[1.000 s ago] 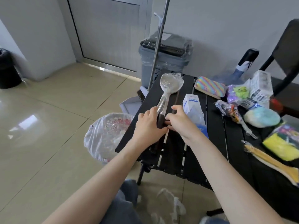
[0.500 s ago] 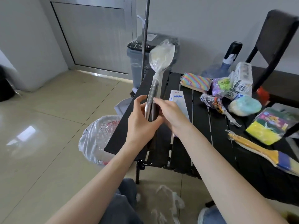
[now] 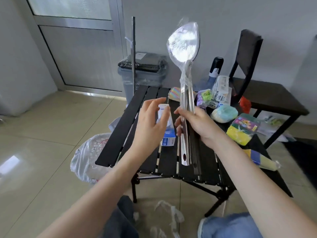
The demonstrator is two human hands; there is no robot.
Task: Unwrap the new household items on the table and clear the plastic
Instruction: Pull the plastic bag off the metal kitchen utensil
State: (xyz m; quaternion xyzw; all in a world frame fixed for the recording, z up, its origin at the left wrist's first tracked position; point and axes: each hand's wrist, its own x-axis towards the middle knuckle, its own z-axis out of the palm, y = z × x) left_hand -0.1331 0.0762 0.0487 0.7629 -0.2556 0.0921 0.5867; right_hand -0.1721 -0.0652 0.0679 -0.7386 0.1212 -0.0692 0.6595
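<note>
While the right hand (image 3: 197,124) grips the wrapped ladle (image 3: 185,93) upright, the left hand (image 3: 151,124), now off it, hovers with fingers spread. A bag (image 3: 85,157) by the table's (image 3: 118,127) left edge holds scraps.

Both forearms bare, no sleeves in view. Left hand (image 3: 151,124), right hand (image 3: 197,122): no gloves, rings, watch. Blue denim jeans (image 3: 228,226) on legs, right knee lighter wash.
</note>
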